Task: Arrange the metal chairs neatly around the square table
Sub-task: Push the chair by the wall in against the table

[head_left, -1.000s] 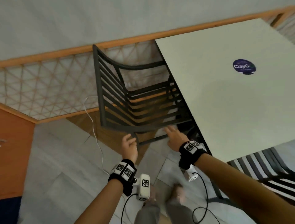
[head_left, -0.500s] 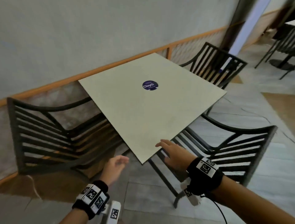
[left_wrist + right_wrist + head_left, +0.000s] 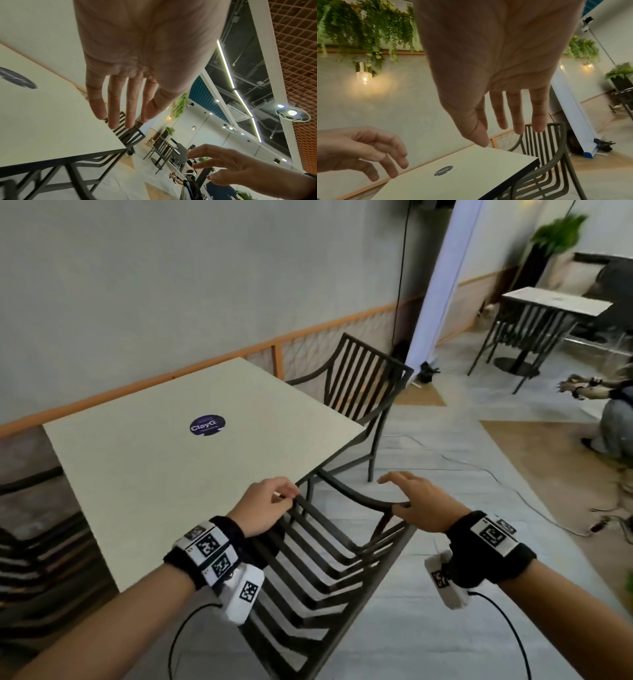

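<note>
Grey stone flooring [image 3: 428,594] runs under the square table [image 3: 164,474], and the nearest metal chair [image 3: 318,559] stands at its near right corner, seat slats partly tucked beneath the tabletop. Left hand [image 3: 263,505] hovers with fingers loosely curled over the chair's left arm by the table edge, gripping nothing, while the right hand [image 3: 421,501] spreads wide, just above the curved right armrest. Across the far right edge a second chair [image 3: 363,385] stands pushed in, a round blue sticker [image 3: 207,425] mid-table.
</note>
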Demonstrator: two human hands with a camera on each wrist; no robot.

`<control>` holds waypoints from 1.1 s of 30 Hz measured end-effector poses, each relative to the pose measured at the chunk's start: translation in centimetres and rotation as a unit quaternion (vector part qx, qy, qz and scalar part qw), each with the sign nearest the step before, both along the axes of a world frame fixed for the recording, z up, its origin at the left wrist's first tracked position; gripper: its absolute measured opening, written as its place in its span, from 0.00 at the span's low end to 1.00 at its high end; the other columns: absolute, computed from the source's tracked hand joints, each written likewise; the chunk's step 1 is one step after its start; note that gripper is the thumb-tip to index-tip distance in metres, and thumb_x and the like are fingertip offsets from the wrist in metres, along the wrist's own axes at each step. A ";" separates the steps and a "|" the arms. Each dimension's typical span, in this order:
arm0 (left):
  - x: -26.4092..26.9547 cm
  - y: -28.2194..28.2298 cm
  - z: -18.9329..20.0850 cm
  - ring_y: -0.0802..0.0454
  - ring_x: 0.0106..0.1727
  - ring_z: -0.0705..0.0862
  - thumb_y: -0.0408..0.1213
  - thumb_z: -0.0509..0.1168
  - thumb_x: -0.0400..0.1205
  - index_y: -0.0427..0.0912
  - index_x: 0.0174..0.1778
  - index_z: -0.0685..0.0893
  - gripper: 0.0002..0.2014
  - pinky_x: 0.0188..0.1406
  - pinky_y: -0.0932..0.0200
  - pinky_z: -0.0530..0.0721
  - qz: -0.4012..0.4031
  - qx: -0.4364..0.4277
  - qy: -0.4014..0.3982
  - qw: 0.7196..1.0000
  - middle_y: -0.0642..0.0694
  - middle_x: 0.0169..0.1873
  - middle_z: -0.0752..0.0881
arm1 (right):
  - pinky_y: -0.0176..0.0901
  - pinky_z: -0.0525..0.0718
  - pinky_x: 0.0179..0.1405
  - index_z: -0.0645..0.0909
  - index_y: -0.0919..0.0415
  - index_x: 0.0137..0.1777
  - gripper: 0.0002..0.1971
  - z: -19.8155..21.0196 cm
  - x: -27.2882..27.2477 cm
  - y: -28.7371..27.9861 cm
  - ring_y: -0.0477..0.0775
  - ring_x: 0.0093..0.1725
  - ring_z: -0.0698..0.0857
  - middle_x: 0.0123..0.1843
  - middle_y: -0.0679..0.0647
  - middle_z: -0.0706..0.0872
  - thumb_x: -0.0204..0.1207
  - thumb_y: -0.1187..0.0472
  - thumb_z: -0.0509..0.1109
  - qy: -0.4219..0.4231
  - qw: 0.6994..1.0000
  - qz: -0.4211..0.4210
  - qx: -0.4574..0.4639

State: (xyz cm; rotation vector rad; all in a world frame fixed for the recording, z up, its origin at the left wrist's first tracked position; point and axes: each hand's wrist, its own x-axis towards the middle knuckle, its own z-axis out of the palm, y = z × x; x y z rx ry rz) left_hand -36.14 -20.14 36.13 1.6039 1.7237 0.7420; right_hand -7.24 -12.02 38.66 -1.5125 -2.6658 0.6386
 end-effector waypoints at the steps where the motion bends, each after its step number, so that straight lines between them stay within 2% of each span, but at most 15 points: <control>1: 1.5 1.9 0.4 0.59 0.47 0.84 0.32 0.62 0.81 0.45 0.57 0.85 0.12 0.41 0.78 0.76 -0.005 0.000 0.003 1.000 0.50 0.54 0.88 | 0.52 0.76 0.65 0.68 0.50 0.72 0.25 0.1 1.1 1.7 0.59 0.69 0.75 0.76 0.54 0.72 0.76 0.63 0.66 -0.004 1.000 -0.002 0.005; 3: 4.2 5.8 1.0 0.50 0.51 0.85 0.35 0.62 0.82 0.46 0.60 0.81 0.12 0.41 0.72 0.78 -0.010 0.001 0.009 1.000 0.47 0.55 0.86 | 0.55 0.77 0.66 0.68 0.50 0.71 0.25 0.0 2.9 5.3 0.60 0.68 0.76 0.74 0.56 0.73 0.75 0.62 0.67 -0.009 1.000 -0.003 0.016; 4: 5.5 7.9 1.1 0.48 0.52 0.85 0.36 0.62 0.82 0.47 0.62 0.79 0.13 0.41 0.70 0.78 -0.010 0.005 0.013 1.000 0.46 0.55 0.86 | 0.56 0.77 0.66 0.69 0.51 0.71 0.25 -0.3 3.8 7.2 0.61 0.68 0.76 0.74 0.56 0.73 0.75 0.62 0.67 -0.011 1.000 -0.001 0.017; 9: 10.9 19.5 0.2 0.48 0.51 0.84 0.35 0.62 0.82 0.45 0.66 0.74 0.16 0.40 0.68 0.79 -0.010 0.007 0.021 1.000 0.44 0.56 0.85 | 0.54 0.77 0.63 0.70 0.51 0.70 0.23 -1.3 7.1 18.9 0.62 0.66 0.77 0.72 0.57 0.75 0.75 0.61 0.68 -0.027 0.998 0.040 0.029; 13: 13.9 29.1 -1.3 0.47 0.54 0.83 0.35 0.63 0.81 0.46 0.68 0.73 0.18 0.49 0.60 0.80 0.008 -0.008 0.036 0.999 0.43 0.59 0.84 | 0.57 0.78 0.64 0.71 0.51 0.69 0.23 -1.8 8.9 29.5 0.61 0.65 0.78 0.70 0.57 0.77 0.74 0.59 0.69 -0.039 0.997 0.060 0.033; 17: 15.6 37.5 -2.9 0.43 0.59 0.83 0.36 0.63 0.80 0.47 0.75 0.64 0.27 0.59 0.53 0.79 0.030 -0.039 0.070 0.996 0.39 0.62 0.83 | 0.58 0.79 0.62 0.72 0.52 0.69 0.22 -2.7 10.0 39.0 0.63 0.62 0.79 0.67 0.59 0.79 0.74 0.59 0.69 -0.055 0.995 0.076 0.032; 20: 15.7 42.6 -5.0 0.39 0.64 0.82 0.35 0.63 0.80 0.47 0.78 0.60 0.30 0.65 0.49 0.79 0.052 -0.082 0.114 0.989 0.37 0.65 0.82 | 0.58 0.80 0.61 0.71 0.51 0.69 0.22 -4.1 9.5 45.3 0.64 0.62 0.80 0.66 0.59 0.79 0.75 0.57 0.68 -0.078 0.992 0.094 0.029; 25: 16.2 49.8 -10.8 0.34 0.61 0.83 0.38 0.63 0.78 0.47 0.76 0.60 0.30 0.62 0.40 0.82 0.057 -0.168 0.224 0.958 0.35 0.63 0.83 | 0.57 0.80 0.61 0.70 0.50 0.71 0.24 -9.1 7.7 54.7 0.64 0.64 0.79 0.68 0.59 0.79 0.76 0.56 0.69 -0.144 0.977 0.159 -0.015; 28: 16.8 54.1 -14.1 0.35 0.62 0.82 0.37 0.65 0.77 0.44 0.74 0.62 0.30 0.62 0.39 0.82 0.080 -0.205 0.229 0.948 0.36 0.65 0.81 | 0.55 0.79 0.60 0.70 0.52 0.71 0.24 -12.9 6.2 60.0 0.64 0.65 0.78 0.68 0.60 0.78 0.76 0.56 0.69 -0.156 0.968 0.195 -0.029; 33: 17.3 62.6 -19.4 0.35 0.73 0.73 0.35 0.65 0.79 0.39 0.76 0.61 0.30 0.69 0.40 0.76 0.153 -0.269 0.224 0.924 0.36 0.72 0.74 | 0.58 0.76 0.66 0.71 0.51 0.70 0.23 -19.3 3.4 68.7 0.62 0.68 0.77 0.71 0.57 0.77 0.75 0.58 0.68 -0.156 0.955 0.253 -0.021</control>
